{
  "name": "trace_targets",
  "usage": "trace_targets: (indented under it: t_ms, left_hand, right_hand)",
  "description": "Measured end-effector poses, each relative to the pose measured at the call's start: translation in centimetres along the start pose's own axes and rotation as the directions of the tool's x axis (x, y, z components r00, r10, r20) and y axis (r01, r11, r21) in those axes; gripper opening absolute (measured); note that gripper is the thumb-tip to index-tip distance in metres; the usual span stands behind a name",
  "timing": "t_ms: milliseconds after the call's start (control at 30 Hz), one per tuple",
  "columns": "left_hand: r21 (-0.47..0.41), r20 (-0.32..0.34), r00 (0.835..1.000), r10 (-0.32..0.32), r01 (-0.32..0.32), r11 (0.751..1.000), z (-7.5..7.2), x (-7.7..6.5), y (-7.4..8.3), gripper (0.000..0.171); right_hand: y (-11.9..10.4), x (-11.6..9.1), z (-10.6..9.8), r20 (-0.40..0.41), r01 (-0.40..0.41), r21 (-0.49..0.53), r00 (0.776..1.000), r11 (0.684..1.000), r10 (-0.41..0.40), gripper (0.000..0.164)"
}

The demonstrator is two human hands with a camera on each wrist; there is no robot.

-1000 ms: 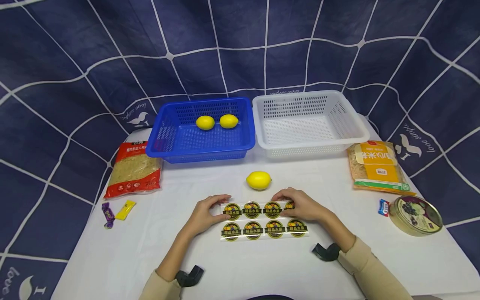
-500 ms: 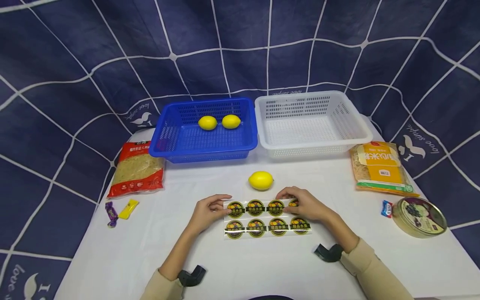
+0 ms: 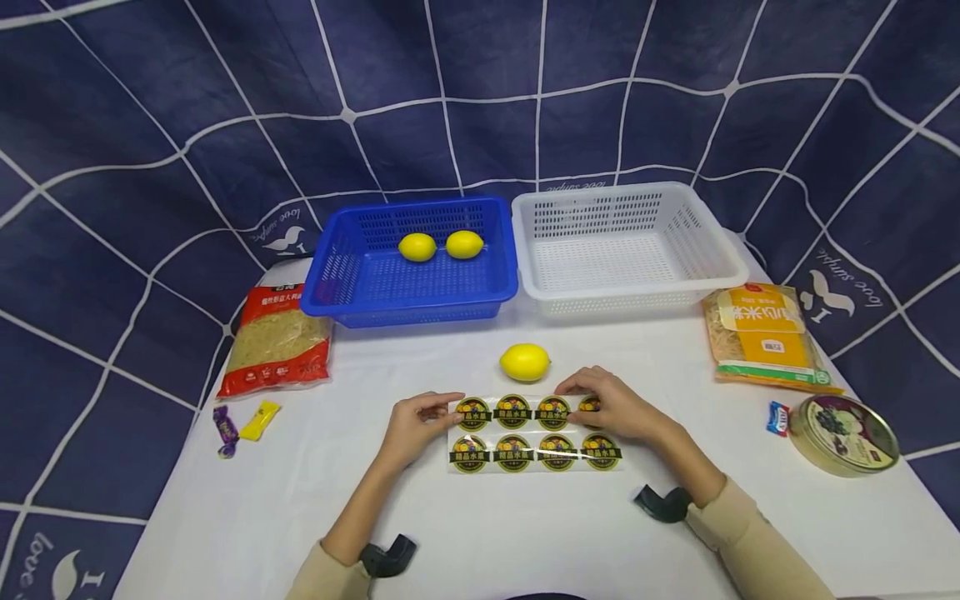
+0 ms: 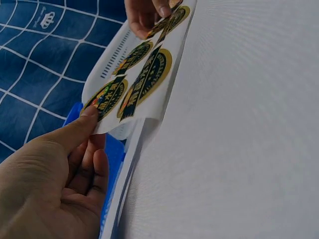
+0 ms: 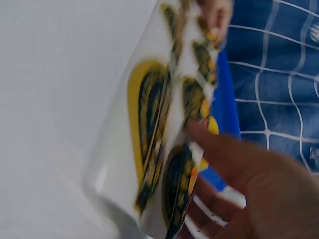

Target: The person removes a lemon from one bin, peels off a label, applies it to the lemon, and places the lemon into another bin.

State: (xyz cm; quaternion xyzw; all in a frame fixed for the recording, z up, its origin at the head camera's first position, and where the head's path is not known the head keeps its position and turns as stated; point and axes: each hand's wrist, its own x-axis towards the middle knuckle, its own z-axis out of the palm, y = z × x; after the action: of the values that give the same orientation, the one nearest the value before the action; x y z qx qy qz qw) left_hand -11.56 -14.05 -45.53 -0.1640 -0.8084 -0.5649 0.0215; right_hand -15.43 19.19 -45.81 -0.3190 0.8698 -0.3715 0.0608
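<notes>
A clear sheet of round black-and-gold fruit stickers (image 3: 534,433) spans the space between both hands at the front middle of the table. My left hand (image 3: 408,427) pinches its upper left corner, thumb on top and fingers beneath, as the left wrist view shows on the sheet (image 4: 144,74). Toward the other end, my right hand (image 3: 618,406) pinches the upper right part, its thumb over a sticker and its fingers behind the sheet. The right wrist view is blurred. Just beyond the sheet lies a yellow lemon (image 3: 525,362) on the white cloth.
Behind stand a blue basket (image 3: 420,312) holding two lemons (image 3: 417,247) and a white basket (image 3: 637,292). A red pasta bag (image 3: 277,342) and wrapped candies (image 3: 260,420) lie left. Right are a yellow noodle bag (image 3: 768,337), a small candy packet (image 3: 777,418) and a round tin (image 3: 845,435).
Both hands keep hold of the sticker sheet, which has shifted slightly upward in the head view. The whole scene has drifted a little rightward.
</notes>
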Motion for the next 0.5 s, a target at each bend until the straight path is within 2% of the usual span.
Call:
trace_targets:
  t_ms: [100, 200, 367, 500]
  left_hand:
    - [-0.026, -0.028, 0.999, 0.031, -0.031, 0.999, 0.1, -0.1, 0.1, 0.028]
    - [-0.048, -0.036, 0.997, 0.069, -0.070, 0.996, 0.1, -0.1, 0.6, 0.028]
    - [-0.090, -0.042, 0.992, 0.115, -0.119, 0.989, 0.3, -0.1, 0.5, 0.028]
    - [-0.087, -0.052, 0.987, 0.152, -0.156, 0.984, 0.4, -0.1, 0.5, 0.027]
  right_hand:
    - [-1.6, 0.6, -0.2, -0.020, 0.053, -0.093, 0.998, 0.994, -0.055, 0.039]
    - [-3.7, 1.6, 0.4, -0.070, 0.105, -0.138, 0.991, 0.985, -0.115, 0.038]
    - [-6.3, 3.5, 2.5, -0.147, 0.205, -0.149, 0.963, 0.967, -0.226, 0.030]
    - [-7.3, 4.8, 4.4, -0.219, 0.230, -0.092, 0.945, 0.969, -0.245, 0.027]
